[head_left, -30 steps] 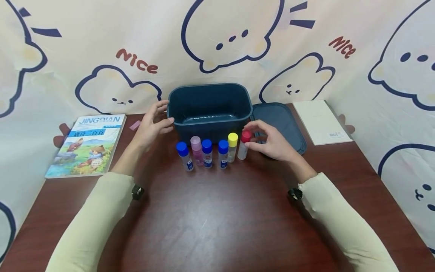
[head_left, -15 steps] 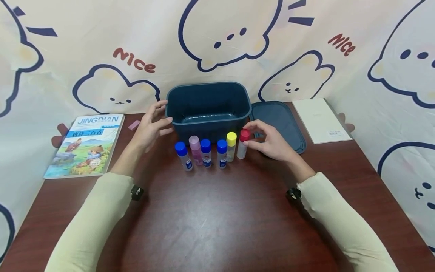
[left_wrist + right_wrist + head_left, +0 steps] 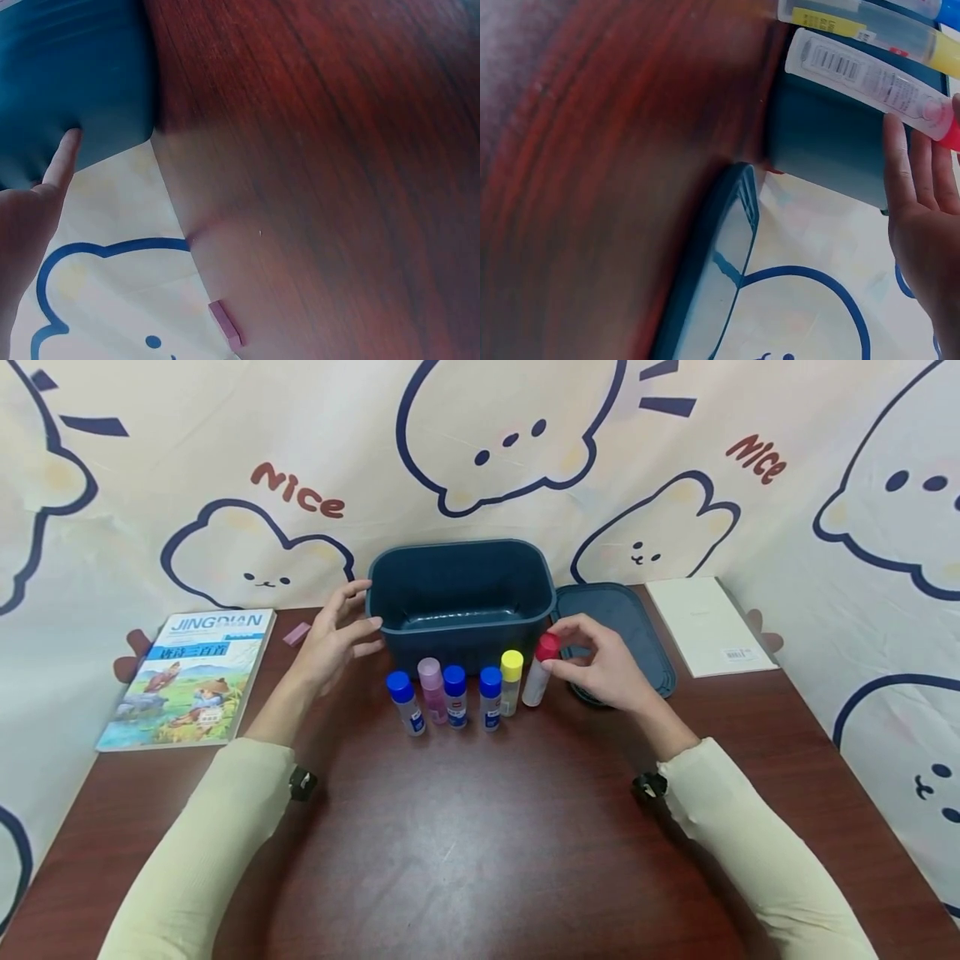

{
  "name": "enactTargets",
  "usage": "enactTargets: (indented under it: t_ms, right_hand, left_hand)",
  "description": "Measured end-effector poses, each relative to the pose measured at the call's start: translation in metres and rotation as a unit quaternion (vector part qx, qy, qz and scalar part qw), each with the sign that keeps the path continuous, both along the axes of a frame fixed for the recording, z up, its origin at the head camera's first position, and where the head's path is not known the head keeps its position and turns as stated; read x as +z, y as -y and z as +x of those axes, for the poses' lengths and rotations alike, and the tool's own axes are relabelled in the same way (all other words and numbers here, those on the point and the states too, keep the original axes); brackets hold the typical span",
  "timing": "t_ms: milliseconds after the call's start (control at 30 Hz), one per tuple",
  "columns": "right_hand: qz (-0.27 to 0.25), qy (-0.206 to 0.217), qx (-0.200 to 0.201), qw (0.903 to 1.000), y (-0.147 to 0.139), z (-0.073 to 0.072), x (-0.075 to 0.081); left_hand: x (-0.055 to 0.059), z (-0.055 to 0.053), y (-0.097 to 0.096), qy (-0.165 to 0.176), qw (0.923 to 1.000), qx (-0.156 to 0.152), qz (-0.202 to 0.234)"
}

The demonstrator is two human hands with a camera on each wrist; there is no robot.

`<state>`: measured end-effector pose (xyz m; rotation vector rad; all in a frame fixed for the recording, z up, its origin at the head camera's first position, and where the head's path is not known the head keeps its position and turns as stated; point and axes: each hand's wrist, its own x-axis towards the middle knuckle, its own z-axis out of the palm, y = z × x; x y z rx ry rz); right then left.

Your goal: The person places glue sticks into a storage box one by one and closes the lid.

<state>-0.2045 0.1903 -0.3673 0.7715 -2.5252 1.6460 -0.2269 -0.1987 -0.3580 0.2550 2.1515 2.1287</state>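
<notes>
In the head view my right hand [image 3: 606,668] pinches the red cap of a white-bodied glue bottle [image 3: 536,683] between thumb and fingers. This bottle leans slightly right; its barcode side shows in the right wrist view. Left of it stands a yellow-capped clear glue bottle [image 3: 511,685]. Further left are a blue-capped one [image 3: 491,702], another blue-capped one [image 3: 455,700], a pink one [image 3: 432,693] and the leftmost blue-capped one [image 3: 407,706]. Behind the row sits a dark blue plastic bin [image 3: 465,647] without its lid on. My left hand [image 3: 330,639] touches the bin's left end, fingers spread.
Right of the bin lies its dark blue lid [image 3: 618,618], partly behind my right hand. A white booklet [image 3: 708,627] lies at the far right. On the left are a picture-covered book [image 3: 191,681] and a small pink block [image 3: 297,634]. A patterned cloth hangs behind the table [image 3: 442,843].
The red-capped bottle has tipped from upright to a slight rightward lean and risen a little, with my right hand moving slightly right. My left hand stays at the bin.
</notes>
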Motion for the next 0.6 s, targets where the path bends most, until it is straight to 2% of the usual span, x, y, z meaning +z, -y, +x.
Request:
enactTargets:
  t_ms: [300,600]
  right_hand:
    - [-0.067,-0.047,-0.035,0.9960,-0.005,-0.003,0.016]
    - [-0.123,-0.068,-0.072,0.9876,-0.011,-0.005,0.033]
  left_hand:
    - [0.000,0.000,0.002,0.004,1.0000,0.001,-0.004]
    - [0.000,-0.001,0.002,0.002,0.9999,-0.004,-0.014]
